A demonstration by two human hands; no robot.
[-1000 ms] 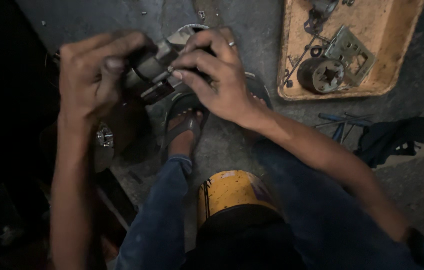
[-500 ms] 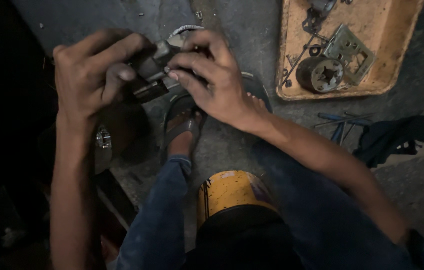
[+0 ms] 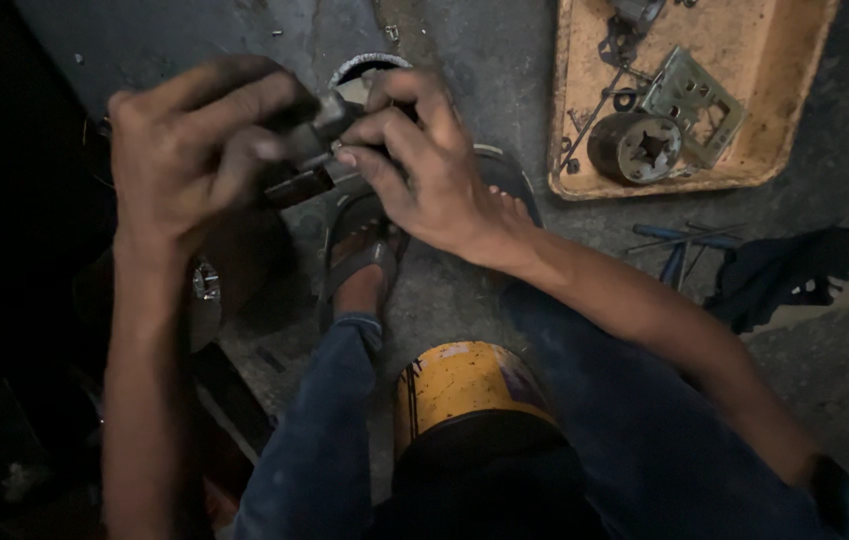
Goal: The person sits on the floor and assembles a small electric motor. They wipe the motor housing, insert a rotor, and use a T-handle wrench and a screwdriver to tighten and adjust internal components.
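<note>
Both hands have shifted slightly left, fingers (image 3: 245,150) gripping a metal part (image 3: 320,150) near the tray (image 3: 570,120).

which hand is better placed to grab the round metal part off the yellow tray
Right, probably. The right hand is on the side of the yellow tray with the round metal part; the left hand is farther away. Both grip the metal piece.

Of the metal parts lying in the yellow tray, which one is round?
The dark cylinder with a star-shaped hole, at the tray's near edge. The plate beside it is flat and angular.

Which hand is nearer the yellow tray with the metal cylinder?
Right hand: it sits just left of the yellow tray. The left hand is farther left, beyond it.
</note>
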